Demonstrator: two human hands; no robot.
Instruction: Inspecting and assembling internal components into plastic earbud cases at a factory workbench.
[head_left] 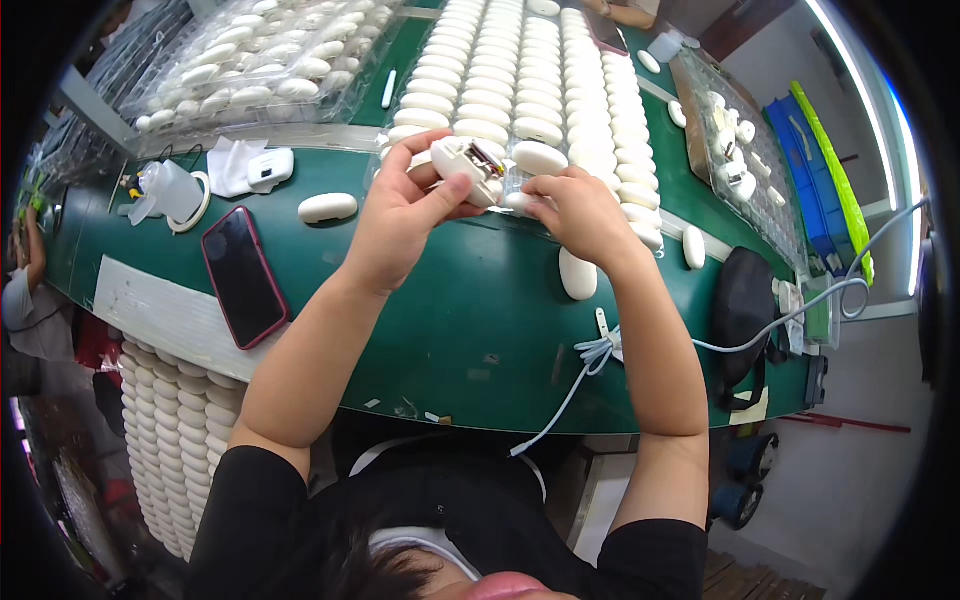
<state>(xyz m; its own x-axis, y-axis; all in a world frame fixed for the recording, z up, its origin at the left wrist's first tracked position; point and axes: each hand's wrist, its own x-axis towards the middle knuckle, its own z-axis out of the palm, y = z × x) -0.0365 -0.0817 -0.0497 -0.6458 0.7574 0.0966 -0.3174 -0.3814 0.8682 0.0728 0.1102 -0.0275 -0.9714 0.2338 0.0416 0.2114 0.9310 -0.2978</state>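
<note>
My left hand (395, 215) grips an opened white plastic housing (465, 172), its fingers wrapped around the edge. Inside the housing a dark part and thin coloured wires show. Just to its right, my right hand (590, 218) has its thumb and fingertips drawn together by a small whitish piece; whether it holds that piece I cannot make out. A white oval device (540, 157) lies right beyond the right fingertips. Below the right wrist another white oval unit (577, 273) rests on the green table (450, 340), and a similar white unit (327, 208) lies left of my left hand.
Rows of white oval units (485, 85) fill a clear tray ahead. At left are a phone (245, 278), a plastic bottle (172, 192) and more loaded trays (265, 70). A cable (597, 352), black pouch (742, 310) and parts tray (735, 150) lie right.
</note>
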